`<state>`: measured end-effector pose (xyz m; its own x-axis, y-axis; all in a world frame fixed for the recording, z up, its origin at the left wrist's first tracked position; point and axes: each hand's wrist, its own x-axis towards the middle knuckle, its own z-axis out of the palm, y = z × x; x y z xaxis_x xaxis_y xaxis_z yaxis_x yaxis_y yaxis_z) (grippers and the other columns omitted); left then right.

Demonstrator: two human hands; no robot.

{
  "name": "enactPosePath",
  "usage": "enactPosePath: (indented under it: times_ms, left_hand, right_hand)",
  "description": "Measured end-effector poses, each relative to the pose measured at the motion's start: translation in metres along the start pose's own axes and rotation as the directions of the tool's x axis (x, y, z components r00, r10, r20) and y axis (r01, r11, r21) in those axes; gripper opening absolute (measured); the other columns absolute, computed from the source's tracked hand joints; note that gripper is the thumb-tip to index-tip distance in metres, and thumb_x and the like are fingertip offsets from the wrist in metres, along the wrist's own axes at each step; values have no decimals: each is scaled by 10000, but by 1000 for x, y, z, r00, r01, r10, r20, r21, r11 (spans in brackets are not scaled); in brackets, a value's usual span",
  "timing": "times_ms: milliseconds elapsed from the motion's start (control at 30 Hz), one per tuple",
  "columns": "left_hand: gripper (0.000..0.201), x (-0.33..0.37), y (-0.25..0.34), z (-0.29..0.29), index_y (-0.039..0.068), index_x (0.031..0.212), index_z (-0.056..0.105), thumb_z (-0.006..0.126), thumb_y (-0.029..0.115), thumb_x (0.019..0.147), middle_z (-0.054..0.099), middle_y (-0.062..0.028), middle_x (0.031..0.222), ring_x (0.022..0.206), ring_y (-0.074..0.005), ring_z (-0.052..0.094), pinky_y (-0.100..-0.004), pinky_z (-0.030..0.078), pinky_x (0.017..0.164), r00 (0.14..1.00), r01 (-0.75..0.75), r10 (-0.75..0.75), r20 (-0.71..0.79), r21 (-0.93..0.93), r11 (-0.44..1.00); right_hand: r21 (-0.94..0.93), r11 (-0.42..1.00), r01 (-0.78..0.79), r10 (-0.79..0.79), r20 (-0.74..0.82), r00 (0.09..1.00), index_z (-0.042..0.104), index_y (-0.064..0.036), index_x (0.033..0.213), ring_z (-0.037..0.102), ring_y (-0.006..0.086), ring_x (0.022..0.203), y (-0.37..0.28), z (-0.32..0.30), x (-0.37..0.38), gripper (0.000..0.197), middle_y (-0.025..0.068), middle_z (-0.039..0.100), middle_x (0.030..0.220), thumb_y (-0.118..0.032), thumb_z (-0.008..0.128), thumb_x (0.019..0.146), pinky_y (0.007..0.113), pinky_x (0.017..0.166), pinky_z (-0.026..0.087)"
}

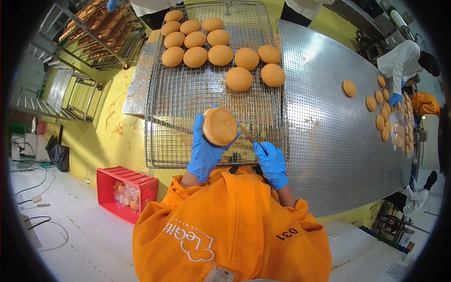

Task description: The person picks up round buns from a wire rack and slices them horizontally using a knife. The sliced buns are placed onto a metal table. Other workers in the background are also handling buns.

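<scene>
One red crate (127, 191) near left on floor. Left hand (205, 150), blue glove, grasping bun (219, 126) above near edge of wire rack (188, 117). Right hand (271, 162) clenched on knife (247, 134), blade just beside bun. Perforated steel table (329, 136) right.

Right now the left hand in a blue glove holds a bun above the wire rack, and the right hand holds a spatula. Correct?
Not quite. The head view shows the right hand holding a knife, not a spatula. The left hand does hold a bun above the wire rack.
</scene>
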<state>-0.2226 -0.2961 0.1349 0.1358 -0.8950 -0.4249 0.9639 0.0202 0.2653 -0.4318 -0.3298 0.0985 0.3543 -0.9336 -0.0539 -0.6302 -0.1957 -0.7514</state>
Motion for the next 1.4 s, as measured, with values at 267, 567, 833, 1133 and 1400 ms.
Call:
enactPosePath:
  times_ms: [267, 567, 833, 1133, 1400]
  left_hand:
    - [967, -12, -9, 14, 176, 1524, 192, 716, 464, 763, 375, -136, 1454, 1325, -310, 407, -489, 384, 1088, 911, -365, 228, 343, 415, 833]
    - [1142, -30, -5, 25, 131, 1544, 128, 786, 471, 676, 359, -131, 1476, 1345, -285, 395, -411, 348, 1117, 884, -17, -146, 444, 342, 940]
    - [1150, -25, -8, 28, 94, 1532, 173, 808, 478, 653, 370, -121, 1471, 1334, -250, 411, -368, 367, 1097, 925, -128, -44, 377, 421, 898]
    - [1164, -11, -4, 15, 27, 1509, 206, 799, 532, 643, 379, -156, 1471, 1288, -259, 462, -385, 399, 1073, 897, -406, 117, 426, 690, 599]
    - [898, 14, -37, -4, 78, 1517, 238, 751, 206, 792, 281, -146, 1526, 1392, -292, 307, -424, 236, 1155, 837, -547, 137, 530, 816, 189]
  right_hand:
    - [711, 472, -520, 80, 553, 829, 418, -44, 1384, 577, 197, 880, -35, -7, 9, 566, 143, 569, 1216, -300, 626, 925, 340, 815, 480]
    - [901, 416, -120, -347, 279, 895, 274, -28, 1494, 328, 214, 1380, -72, -27, 31, 809, 96, 359, 1496, -97, 727, 828, 338, 1133, 298]
    - [96, 929, 357, -347, -104, 932, 576, -94, 964, 648, 279, 729, -70, -40, 6, 320, 121, 635, 905, -404, 628, 901, 356, 614, 510]
    - [-311, 909, 277, -305, -43, 951, 546, -103, 685, 571, 309, 513, -63, -50, 9, 451, 98, 568, 577, -496, 590, 901, 409, 485, 446]
    - [547, 813, -201, 136, 158, 978, 557, -13, 1205, 607, 192, 951, -49, -20, 17, 566, 155, 623, 1087, -484, 604, 895, 300, 815, 489]
